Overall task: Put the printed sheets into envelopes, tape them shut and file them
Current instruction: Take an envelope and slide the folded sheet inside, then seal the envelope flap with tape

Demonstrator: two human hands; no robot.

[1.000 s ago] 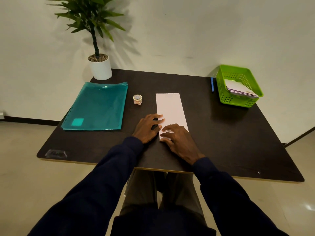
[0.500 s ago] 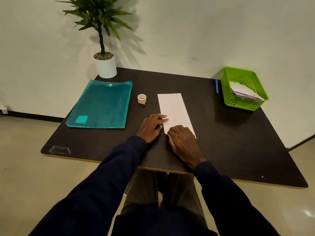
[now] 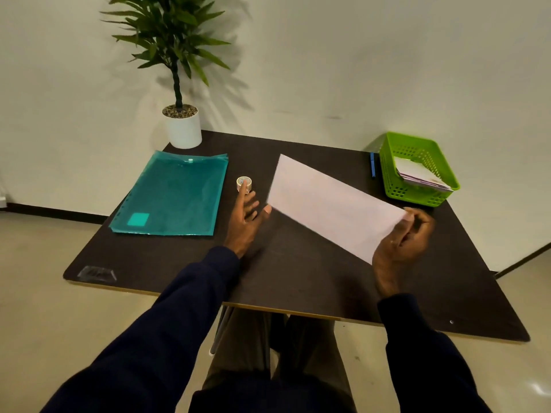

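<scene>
My right hand [image 3: 401,244] pinches the near right corner of a folded white sheet [image 3: 331,204] and holds it lifted and tilted above the dark table [image 3: 298,272]. My left hand [image 3: 246,217] hovers with fingers spread between the sheet's left end and a small roll of tape [image 3: 244,182]; its thumb is close to the sheet's edge. A teal plastic folder [image 3: 173,193] lies flat at the left. A green basket [image 3: 417,168] at the back right holds several envelopes [image 3: 417,175].
A potted plant [image 3: 182,126] stands at the table's back left corner. A blue pen [image 3: 372,164] lies just left of the basket. A clear scrap of tape [image 3: 97,273] sits at the near left corner. The wall runs behind the table.
The folded sheet lay flat under both hands; my right hand has lifted it and swung it to the right. My left hand has let go and moved toward the tape roll.
</scene>
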